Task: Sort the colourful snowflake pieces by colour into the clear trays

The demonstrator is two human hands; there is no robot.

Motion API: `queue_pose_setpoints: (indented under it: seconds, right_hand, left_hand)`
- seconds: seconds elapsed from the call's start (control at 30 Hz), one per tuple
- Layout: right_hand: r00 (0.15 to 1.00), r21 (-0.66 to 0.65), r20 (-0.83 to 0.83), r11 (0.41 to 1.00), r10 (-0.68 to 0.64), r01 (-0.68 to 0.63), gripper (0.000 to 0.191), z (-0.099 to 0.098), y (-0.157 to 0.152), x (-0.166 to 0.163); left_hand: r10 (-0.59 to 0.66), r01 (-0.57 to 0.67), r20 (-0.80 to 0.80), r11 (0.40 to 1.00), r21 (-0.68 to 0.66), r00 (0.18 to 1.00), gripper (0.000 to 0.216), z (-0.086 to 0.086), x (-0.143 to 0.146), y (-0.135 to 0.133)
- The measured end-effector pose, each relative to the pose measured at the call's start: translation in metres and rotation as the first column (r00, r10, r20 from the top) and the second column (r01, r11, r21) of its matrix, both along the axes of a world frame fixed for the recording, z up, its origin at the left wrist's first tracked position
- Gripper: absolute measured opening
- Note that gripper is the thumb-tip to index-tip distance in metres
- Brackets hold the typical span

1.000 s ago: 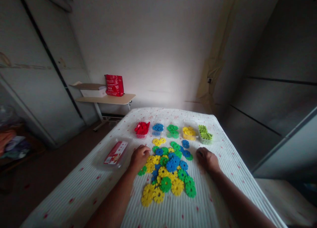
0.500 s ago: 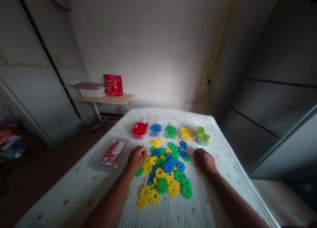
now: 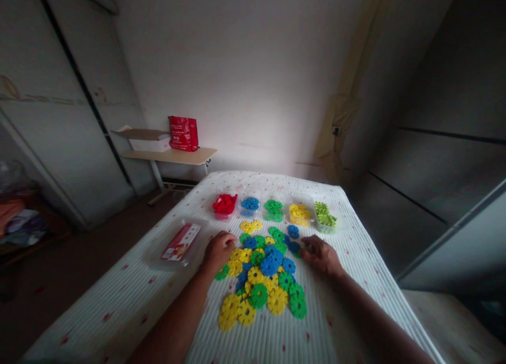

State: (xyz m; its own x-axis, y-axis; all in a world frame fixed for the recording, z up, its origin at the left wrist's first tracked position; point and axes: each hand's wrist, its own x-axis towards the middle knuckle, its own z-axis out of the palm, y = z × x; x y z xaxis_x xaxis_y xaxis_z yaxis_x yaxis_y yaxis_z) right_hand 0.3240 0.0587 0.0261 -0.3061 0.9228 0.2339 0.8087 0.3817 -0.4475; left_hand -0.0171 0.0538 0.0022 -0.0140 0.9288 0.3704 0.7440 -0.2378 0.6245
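The right hand [image 3: 321, 255] is what has just changed: half a second ago it rests curled and apart from the scattered pieces, and now it is over at their right edge, its fingers loosened and pointing inward. That puts it just beside a blue disc [image 3: 293, 246] and the green disc [image 3: 298, 254] partly under it, so these 2 look to be the pieces most within its reach. Its grip is part open — thumb and forefinger stand a little apart, with no piece seen between them; whether the fingertips touch the discs, I cannot tell. The left hand [image 3: 219, 251] has stayed where it was, at the left side of the heap [image 3: 259, 274], next to yellow discs [image 3: 236, 258]. Its fingers are loosely curled, and the palm side is hidden, so I cannot tell whether that grip has hold of anything. The heap of notched yellow, green and blue discs lies between the 2 hands on a ribbed white cloth [image 3: 316, 322]. Beyond it stand 5 clear boxes [image 3: 326, 229] in a row, with red, blue, green, yellow and light green pieces, and a labelled clear container [image 3: 182, 243] lies at the left.
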Motion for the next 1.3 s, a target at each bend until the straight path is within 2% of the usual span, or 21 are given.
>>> queue_pose_setpoints:
  seconds: [0.17, 0.3, 0.37, 0.43, 0.5, 0.57, 0.63, 0.73, 0.83, 0.97, 1.07, 1.2, 1.3]
  right_hand:
    - [0.985, -0.031, 0.173, 0.999, -0.024, 0.030, 0.038, 0.008, 0.004, -0.024]
    - [0.979, -0.055, 0.202, 0.997, -0.042, 0.054, 0.033, 0.010, 0.007, -0.028]
    - [0.990, -0.071, 0.130, 0.996, -0.051, 0.061, 0.033, 0.010, 0.007, -0.025]
    - [0.998, -0.115, -0.018, 0.992, -0.058, 0.055, 0.036, 0.009, 0.004, -0.021]
    - [0.987, -0.130, -0.158, 0.992, -0.026, 0.005, 0.040, 0.009, -0.002, -0.019]
    - [0.979, -0.094, -0.197, 0.994, 0.044, -0.063, 0.043, 0.011, -0.013, -0.020]
    - [0.980, -0.047, -0.146, 0.989, 0.135, -0.143, 0.041, 0.014, -0.026, -0.024]
    - [0.969, -0.044, -0.028, 0.968, 0.245, -0.246, 0.037, 0.019, -0.042, -0.034]
    - [0.967, -0.075, 0.058, 0.967, 0.248, -0.243, 0.035, 0.021, -0.047, -0.042]
    - [0.968, -0.082, 0.076, 0.969, 0.241, -0.235, 0.037, 0.018, -0.043, -0.046]
    - [0.969, -0.081, 0.001, 0.966, 0.248, -0.247, 0.036, 0.014, -0.040, -0.044]
    - [0.934, -0.182, -0.309, 0.953, 0.180, -0.244, 0.035, 0.012, -0.030, -0.040]
    - [0.912, -0.119, -0.393, 0.978, 0.115, -0.174, 0.035, 0.021, -0.016, -0.047]
  left_hand:
    - [0.006, -0.005, 0.007, 1.000, -0.025, 1.000, 0.019, 0.000, 0.000, 0.001]
    - [0.004, -0.004, 0.024, 1.000, -0.016, 1.000, 0.019, -0.001, 0.000, 0.003]
    - [0.000, 0.000, 0.025, 1.000, -0.012, 1.000, 0.020, -0.001, 0.000, 0.003]
    - [-0.002, 0.002, 0.024, 1.000, -0.020, 1.000, 0.020, 0.000, -0.001, 0.002]
    - [-0.002, 0.002, 0.026, 1.000, -0.028, 1.000, 0.020, 0.002, 0.000, 0.001]
    - [-0.002, 0.002, 0.028, 1.000, -0.030, 1.000, 0.020, 0.004, 0.000, 0.000]
    - [0.000, 0.001, 0.030, 1.000, -0.030, 1.000, 0.020, 0.005, 0.000, -0.001]
    - [0.003, -0.002, 0.027, 1.000, -0.022, 1.000, 0.019, 0.004, 0.000, -0.001]
    - [-0.003, 0.003, 0.027, 1.000, -0.012, 1.000, 0.018, 0.002, -0.001, 0.000]
    - [-0.016, 0.016, 0.048, 1.000, -0.016, 0.999, 0.018, 0.002, -0.001, 0.000]
    - [-0.013, 0.015, 0.056, 1.000, -0.022, 0.998, 0.017, 0.004, 0.000, -0.001]
    - [-0.006, 0.007, 0.041, 1.000, -0.016, 0.999, 0.017, 0.002, 0.000, 0.000]
    - [0.002, -0.001, 0.043, 1.000, -0.015, 0.999, 0.017, 0.000, -0.001, 0.002]
